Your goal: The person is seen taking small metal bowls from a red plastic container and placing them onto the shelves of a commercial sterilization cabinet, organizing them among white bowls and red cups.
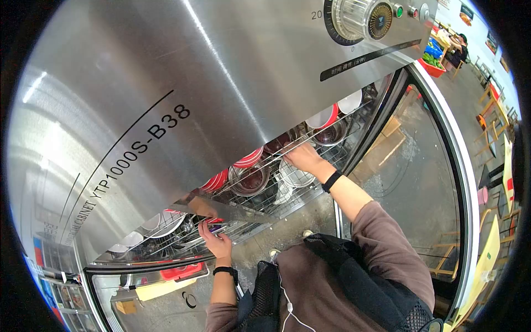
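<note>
Crowding the wire shelves [246,228] of the steel cabinet [138,83], the dishes left little room around the fingers. The right hand [305,157], near three o'clock from the middle of the view, was inside; its fingertips were hidden, so whether they gripped anything could not be told. A dark bowl [279,143] lay just beside them at ten o'clock, red-banded bowls [249,159] at nine and a clear bowl [249,180] at eight. A blind tug there could probably have knocked one rim against another, chipping it or tipping a neighbour towards the front edge.

The left hand [215,242], near seven o'clock from the middle, had its fingers loosely bent beside a small red-and-purple item [214,221]; whether it held that was unclear. With both hands among the wires, a finger or wristband could have snagged. The open glass door [409,166] stood at three o'clock from the right hand, where a quick backward elbow might have struck it.
</note>
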`<action>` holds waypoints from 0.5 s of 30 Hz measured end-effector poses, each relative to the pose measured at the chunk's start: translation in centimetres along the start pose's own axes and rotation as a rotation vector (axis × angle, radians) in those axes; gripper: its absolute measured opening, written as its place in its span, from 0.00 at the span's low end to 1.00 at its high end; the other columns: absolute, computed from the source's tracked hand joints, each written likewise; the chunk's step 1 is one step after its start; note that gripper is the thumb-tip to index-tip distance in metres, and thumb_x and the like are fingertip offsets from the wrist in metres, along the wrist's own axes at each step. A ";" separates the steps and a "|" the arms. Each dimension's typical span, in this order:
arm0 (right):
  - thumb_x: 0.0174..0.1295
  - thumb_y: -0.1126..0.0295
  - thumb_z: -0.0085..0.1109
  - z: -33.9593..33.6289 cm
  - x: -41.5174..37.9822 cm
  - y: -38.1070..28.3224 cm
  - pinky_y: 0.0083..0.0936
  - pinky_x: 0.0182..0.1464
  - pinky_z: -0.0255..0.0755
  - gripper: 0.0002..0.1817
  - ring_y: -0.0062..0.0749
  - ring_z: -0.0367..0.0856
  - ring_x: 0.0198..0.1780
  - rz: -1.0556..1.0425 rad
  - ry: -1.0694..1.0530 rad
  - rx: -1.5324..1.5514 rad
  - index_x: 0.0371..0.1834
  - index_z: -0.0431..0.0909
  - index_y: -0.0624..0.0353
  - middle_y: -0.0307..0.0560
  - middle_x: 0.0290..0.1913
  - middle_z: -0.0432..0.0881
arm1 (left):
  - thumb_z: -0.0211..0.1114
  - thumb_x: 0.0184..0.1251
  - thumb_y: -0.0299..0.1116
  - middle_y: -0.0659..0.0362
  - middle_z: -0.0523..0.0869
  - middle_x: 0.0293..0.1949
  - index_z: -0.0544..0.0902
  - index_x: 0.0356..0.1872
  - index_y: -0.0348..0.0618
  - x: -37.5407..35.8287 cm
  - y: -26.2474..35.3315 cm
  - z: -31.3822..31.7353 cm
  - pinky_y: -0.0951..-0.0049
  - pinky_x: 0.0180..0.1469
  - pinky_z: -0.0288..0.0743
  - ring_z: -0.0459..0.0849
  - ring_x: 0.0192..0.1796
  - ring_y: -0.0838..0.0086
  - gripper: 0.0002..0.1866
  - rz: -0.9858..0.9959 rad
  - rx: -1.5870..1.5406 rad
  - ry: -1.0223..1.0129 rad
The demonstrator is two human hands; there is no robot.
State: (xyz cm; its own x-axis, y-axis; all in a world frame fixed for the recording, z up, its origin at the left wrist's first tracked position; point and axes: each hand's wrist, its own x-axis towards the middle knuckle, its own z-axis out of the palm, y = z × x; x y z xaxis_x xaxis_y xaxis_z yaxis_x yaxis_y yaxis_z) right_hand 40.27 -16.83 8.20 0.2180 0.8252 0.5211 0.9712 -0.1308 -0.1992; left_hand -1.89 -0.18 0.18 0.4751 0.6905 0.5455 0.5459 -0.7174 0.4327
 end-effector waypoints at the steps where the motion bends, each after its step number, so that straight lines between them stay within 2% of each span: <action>1: 0.58 0.73 0.64 -0.1 -0.1 -0.1 0.52 0.48 0.82 0.09 0.62 0.88 0.43 0.021 -0.001 0.035 0.41 0.84 0.64 0.62 0.40 0.88 | 0.57 0.53 0.19 0.38 0.64 0.78 0.64 0.77 0.37 0.0 0.1 -0.1 0.47 0.65 0.78 0.71 0.74 0.34 0.42 -0.005 -0.006 -0.002; 4: 0.56 0.74 0.63 0.7 -1.0 1.0 0.51 0.45 0.83 0.09 0.57 0.89 0.42 0.005 0.005 -0.129 0.39 0.84 0.62 0.59 0.38 0.88 | 0.57 0.53 0.19 0.38 0.64 0.78 0.64 0.77 0.37 0.0 0.3 -0.1 0.46 0.68 0.76 0.70 0.74 0.34 0.42 -0.001 -0.008 -0.003; 7: 0.55 0.73 0.62 -0.1 -2.0 1.9 0.48 0.43 0.83 0.07 0.52 0.89 0.40 0.131 -0.045 -0.156 0.37 0.84 0.59 0.56 0.36 0.88 | 0.57 0.53 0.20 0.38 0.64 0.78 0.64 0.77 0.38 0.1 0.2 -0.1 0.46 0.71 0.73 0.70 0.74 0.34 0.42 0.011 0.009 0.004; 8: 0.56 0.73 0.61 0.2 -2.8 3.0 0.45 0.40 0.83 0.05 0.50 0.89 0.38 0.044 0.008 -0.200 0.35 0.83 0.58 0.54 0.34 0.87 | 0.56 0.53 0.20 0.38 0.64 0.78 0.64 0.77 0.38 0.0 0.2 -0.1 0.46 0.72 0.72 0.69 0.74 0.34 0.42 -0.002 0.005 -0.002; 13: 0.55 0.71 0.61 -2.7 -4.4 4.2 0.44 0.39 0.83 0.04 0.49 0.88 0.39 0.207 0.031 -0.272 0.32 0.82 0.58 0.52 0.33 0.86 | 0.55 0.53 0.19 0.37 0.64 0.78 0.64 0.76 0.37 -0.1 0.2 0.2 0.46 0.72 0.71 0.69 0.75 0.34 0.42 -0.021 -0.042 0.012; 15: 0.55 0.71 0.61 -3.2 -5.0 5.0 0.44 0.40 0.82 0.05 0.49 0.88 0.39 0.267 0.063 -0.287 0.32 0.82 0.58 0.53 0.33 0.85 | 0.55 0.52 0.19 0.38 0.64 0.78 0.64 0.76 0.37 0.1 0.2 0.1 0.46 0.70 0.74 0.70 0.74 0.34 0.42 0.028 0.020 0.026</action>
State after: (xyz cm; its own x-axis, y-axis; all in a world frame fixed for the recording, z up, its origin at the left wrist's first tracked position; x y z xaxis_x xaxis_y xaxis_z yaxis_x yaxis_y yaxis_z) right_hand 44.31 -23.36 7.25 0.4634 0.7071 0.5341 0.8650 -0.4917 -0.0996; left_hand -1.64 -0.22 0.22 0.4721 0.6675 0.5758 0.5468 -0.7341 0.4027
